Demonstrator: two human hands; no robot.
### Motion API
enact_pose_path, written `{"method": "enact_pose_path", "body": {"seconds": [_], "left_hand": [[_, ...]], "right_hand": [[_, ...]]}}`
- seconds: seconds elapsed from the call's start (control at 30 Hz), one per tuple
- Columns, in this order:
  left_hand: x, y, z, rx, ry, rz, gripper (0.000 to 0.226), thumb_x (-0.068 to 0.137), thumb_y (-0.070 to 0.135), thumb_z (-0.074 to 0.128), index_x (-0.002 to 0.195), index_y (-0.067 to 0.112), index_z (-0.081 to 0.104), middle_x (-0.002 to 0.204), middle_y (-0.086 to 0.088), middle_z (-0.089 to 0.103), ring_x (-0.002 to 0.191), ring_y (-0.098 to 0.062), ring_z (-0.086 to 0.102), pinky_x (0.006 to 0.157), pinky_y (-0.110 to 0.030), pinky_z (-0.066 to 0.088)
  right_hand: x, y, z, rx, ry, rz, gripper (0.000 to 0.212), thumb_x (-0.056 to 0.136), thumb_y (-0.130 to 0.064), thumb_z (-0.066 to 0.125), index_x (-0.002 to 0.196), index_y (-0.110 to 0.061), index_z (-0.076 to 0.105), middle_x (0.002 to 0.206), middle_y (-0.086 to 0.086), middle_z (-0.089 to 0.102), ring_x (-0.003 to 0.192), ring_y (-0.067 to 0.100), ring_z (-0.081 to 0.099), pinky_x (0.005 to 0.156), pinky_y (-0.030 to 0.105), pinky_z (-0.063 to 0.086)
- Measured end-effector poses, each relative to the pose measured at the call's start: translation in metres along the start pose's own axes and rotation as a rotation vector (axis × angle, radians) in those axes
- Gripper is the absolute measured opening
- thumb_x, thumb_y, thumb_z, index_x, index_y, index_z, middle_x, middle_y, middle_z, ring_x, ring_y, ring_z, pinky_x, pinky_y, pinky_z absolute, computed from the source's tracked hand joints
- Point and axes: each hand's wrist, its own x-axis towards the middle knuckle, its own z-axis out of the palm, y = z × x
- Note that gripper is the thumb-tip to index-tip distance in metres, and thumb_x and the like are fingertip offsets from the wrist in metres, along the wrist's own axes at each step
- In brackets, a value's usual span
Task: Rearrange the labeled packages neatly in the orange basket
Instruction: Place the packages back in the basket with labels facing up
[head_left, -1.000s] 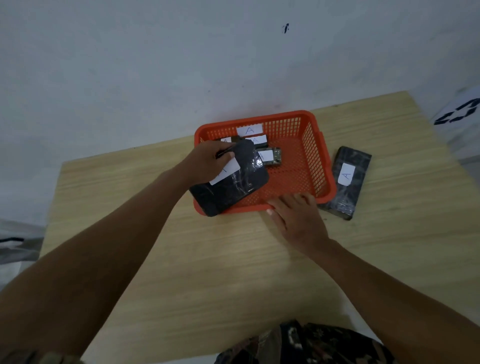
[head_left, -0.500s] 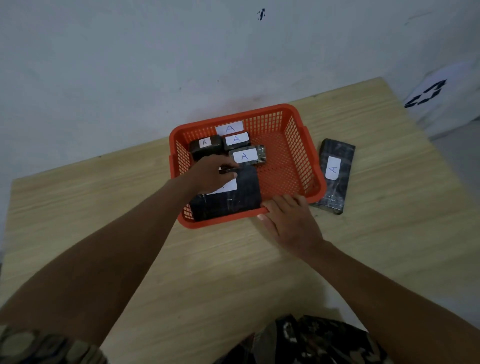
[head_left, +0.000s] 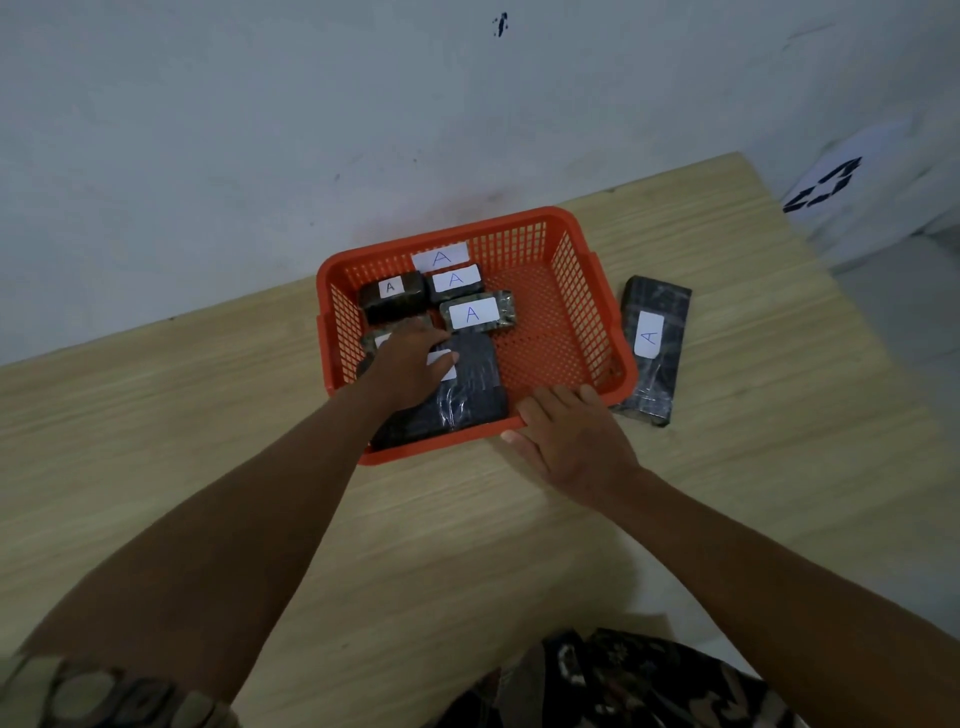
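left hand (head_left: 415, 366): flat on the big black package (head_left: 470, 395) in the orange basket (head_left: 582, 291), fingers spread, not gripping
right hand (head_left: 569, 436): open, resting against basket's near rim; another package (head_left: 652, 348) lies on the bench (head_left: 753, 415)

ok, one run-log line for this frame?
left hand: flat on large black package in orange basket | right hand: bracing front rim | long package: outside, on table

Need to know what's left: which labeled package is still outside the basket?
The long dark package on the table, right of the orange basket; the others lie inside.
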Motion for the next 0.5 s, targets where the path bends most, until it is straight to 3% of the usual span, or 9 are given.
{"method": "enact_pose_path", "body": {"seconds": [0.17, 0.23, 0.3, 0.4, 0.5], "left_hand": [[-0.012, 0.011, 0.013, 0.048, 0.111, -0.031, 0.051, 0.095, 0.025, 0.057, 0.140, 0.003, 0.046, 0.141, -0.020, 0.047, 0.132, -0.034, 0.040, 0.111, -0.044, 0.032], [-0.022, 0.018, 0.015, -0.004, 0.193, -0.054, 0.054, 0.093, 0.023, 0.060, 0.141, 0.005, 0.044, 0.145, -0.018, 0.044, 0.135, -0.034, 0.037, 0.113, -0.046, 0.031], [-0.034, 0.031, 0.017, -0.079, 0.258, -0.041, 0.052, 0.093, 0.024, 0.060, 0.139, 0.007, 0.047, 0.143, -0.015, 0.048, 0.133, -0.030, 0.040, 0.112, -0.042, 0.034], [-0.052, 0.056, 0.022, -0.129, 0.217, 0.082, 0.048, 0.093, 0.034, 0.058, 0.134, 0.009, 0.053, 0.134, -0.011, 0.055, 0.125, -0.022, 0.048, 0.106, -0.038, 0.042], [-0.072, 0.079, 0.035, -0.085, 0.091, 0.166, 0.055, 0.091, 0.051, 0.054, 0.133, 0.016, 0.055, 0.134, -0.004, 0.057, 0.123, -0.017, 0.050, 0.104, -0.030, 0.040]], "right_hand": [[-0.001, -0.001, -0.007, 0.070, 0.008, -0.006, 0.041, 0.100, -0.048, 0.039, 0.101, -0.014, 0.062, 0.096, 0.004, 0.065, 0.086, 0.026, 0.058, 0.079, 0.042, 0.040], [-0.001, -0.001, -0.013, 0.178, 0.029, -0.002, 0.034, 0.097, -0.045, 0.049, 0.104, -0.016, 0.065, 0.101, 0.001, 0.066, 0.092, 0.023, 0.059, 0.083, 0.041, 0.041], [-0.004, 0.001, -0.019, 0.370, 0.152, 0.059, 0.028, 0.090, -0.036, 0.063, 0.108, -0.014, 0.067, 0.108, 0.000, 0.065, 0.102, 0.019, 0.060, 0.090, 0.040, 0.043], [-0.011, 0.010, -0.027, 0.546, 0.441, 0.350, 0.023, 0.089, -0.027, 0.066, 0.107, -0.012, 0.067, 0.111, 0.002, 0.063, 0.108, 0.019, 0.058, 0.097, 0.035, 0.043], [-0.019, 0.034, -0.030, 0.562, 0.586, 0.667, 0.017, 0.092, -0.022, 0.060, 0.103, -0.010, 0.065, 0.105, 0.007, 0.061, 0.100, 0.025, 0.060, 0.087, 0.043, 0.049]]}}
